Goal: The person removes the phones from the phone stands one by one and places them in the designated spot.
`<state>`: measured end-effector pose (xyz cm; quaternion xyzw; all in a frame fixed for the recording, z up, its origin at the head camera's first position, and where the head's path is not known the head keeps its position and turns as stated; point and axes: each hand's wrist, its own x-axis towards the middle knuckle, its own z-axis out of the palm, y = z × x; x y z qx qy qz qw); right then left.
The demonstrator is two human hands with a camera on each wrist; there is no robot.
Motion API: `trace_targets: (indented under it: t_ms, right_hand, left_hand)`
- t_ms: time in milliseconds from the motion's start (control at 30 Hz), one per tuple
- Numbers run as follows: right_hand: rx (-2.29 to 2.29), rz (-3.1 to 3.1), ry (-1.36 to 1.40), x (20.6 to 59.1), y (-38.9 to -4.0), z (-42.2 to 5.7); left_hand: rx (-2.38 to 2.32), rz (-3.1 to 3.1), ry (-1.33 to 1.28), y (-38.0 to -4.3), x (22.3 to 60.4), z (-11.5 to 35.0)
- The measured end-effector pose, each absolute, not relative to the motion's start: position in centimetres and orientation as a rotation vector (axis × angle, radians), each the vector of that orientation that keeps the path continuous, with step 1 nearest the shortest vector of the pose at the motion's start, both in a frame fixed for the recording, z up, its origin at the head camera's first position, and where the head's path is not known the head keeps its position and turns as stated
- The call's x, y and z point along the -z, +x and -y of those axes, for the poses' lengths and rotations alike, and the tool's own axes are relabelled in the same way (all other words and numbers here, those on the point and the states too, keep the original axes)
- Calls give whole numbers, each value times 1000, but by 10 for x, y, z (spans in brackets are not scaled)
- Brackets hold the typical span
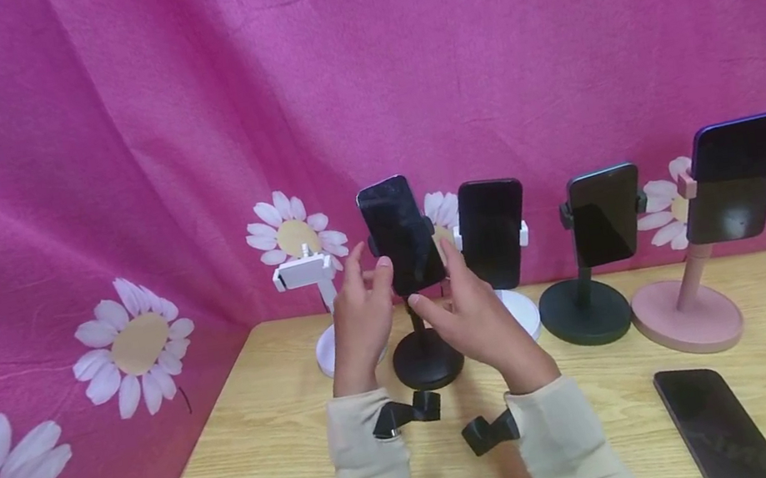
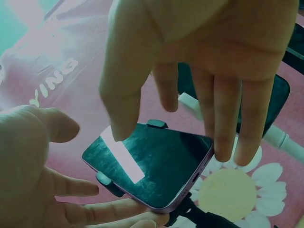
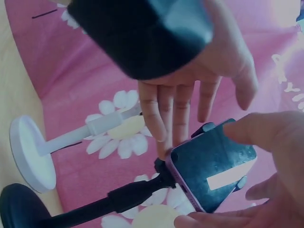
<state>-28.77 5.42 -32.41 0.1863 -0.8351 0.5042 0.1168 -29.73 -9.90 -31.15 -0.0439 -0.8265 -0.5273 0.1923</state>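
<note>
A dark phone [image 1: 400, 228] stands tilted in the clamp of a black phone stand [image 1: 428, 360]. My left hand [image 1: 362, 310] is at its left lower side, fingers loosely extended; in the right wrist view its fingertips reach the lower edge of the phone [image 3: 209, 171]. My right hand [image 1: 470, 317] is at the other side with its fingers straight. Its thumb overlaps the screen of the phone [image 2: 161, 156] in the left wrist view. The black clamp arms [image 2: 109, 183] press the phone's two long sides. A bright strip of light reflects off the screen.
Left of the black stand is a white stand [image 1: 305, 271] with no phone. To the right, phones stand in a white stand [image 1: 521, 309], a dark green stand [image 1: 585, 312] and a pink stand [image 1: 688, 315]. Another phone [image 1: 720, 423] lies flat on the wooden table [image 1: 253, 464]. Pink daisy cloth [image 1: 509, 40] hangs behind.
</note>
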Motion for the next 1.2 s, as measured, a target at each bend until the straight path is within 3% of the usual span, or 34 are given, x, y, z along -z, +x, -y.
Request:
trace_targets:
  t_ms: [633,1200]
  right_hand:
    - [-1404,2601,371,307,-269,-82]
    - [-1279,2713,574,290,-244,-105]
  left_hand:
    - [1469,2425,-201,-284,304,104]
    - [1522,2575,-609,-266,293,106]
